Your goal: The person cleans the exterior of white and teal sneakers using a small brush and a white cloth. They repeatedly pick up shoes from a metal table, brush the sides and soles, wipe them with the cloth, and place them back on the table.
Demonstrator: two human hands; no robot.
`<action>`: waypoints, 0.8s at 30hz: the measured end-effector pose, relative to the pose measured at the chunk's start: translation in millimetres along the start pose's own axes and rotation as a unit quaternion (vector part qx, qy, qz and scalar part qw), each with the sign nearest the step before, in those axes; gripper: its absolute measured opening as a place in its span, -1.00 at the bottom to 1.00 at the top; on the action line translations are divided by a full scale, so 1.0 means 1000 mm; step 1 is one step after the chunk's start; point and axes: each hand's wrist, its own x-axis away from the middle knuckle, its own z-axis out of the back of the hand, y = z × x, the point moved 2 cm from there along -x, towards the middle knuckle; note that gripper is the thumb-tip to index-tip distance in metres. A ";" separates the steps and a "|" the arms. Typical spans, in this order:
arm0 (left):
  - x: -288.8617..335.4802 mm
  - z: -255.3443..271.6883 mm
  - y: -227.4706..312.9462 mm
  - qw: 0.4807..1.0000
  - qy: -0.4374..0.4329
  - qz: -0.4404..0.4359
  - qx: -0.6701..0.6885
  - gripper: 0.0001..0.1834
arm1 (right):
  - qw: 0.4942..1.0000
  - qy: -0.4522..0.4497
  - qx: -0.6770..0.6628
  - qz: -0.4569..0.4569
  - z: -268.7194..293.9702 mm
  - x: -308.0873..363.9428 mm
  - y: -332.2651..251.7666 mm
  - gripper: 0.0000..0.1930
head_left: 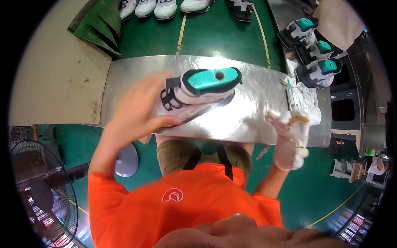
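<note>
A pale pink and white sneaker with black straps and sole trim lies on the steel worktop, its turquoise insole facing up. One round dark spot marks that insole. My bare left hand grips the sneaker's left end, thumb along the near side; its fingers are blurred by motion. To the right, my right hand wears a pale, bulky glove. Its fingers are bent but apart, and I see nothing held between them. A yellowish band or strip shows at the fingers. Just beyond is a crumpled white cloth.
Several grey and black sneakers with turquoise insoles stand at the far right. White sneakers and a dark shoe rest on the green surface ahead. A beige panel flanks the steel worktop; a fan stands lower left.
</note>
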 end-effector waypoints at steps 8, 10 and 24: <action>-0.030 -0.057 -0.006 0.899 -0.054 0.244 0.359 -0.35 | 0.990 0.014 0.136 0.033 -0.044 0.029 0.033 -0.09; -0.029 -0.061 0.000 0.883 -0.028 0.258 0.391 -0.34 | 0.992 0.036 0.115 0.030 -0.054 0.031 0.047 -0.06; -0.026 -0.059 0.010 0.905 -0.014 0.278 0.322 -0.27 | 0.916 -0.004 0.359 0.177 -0.067 0.024 0.084 -0.11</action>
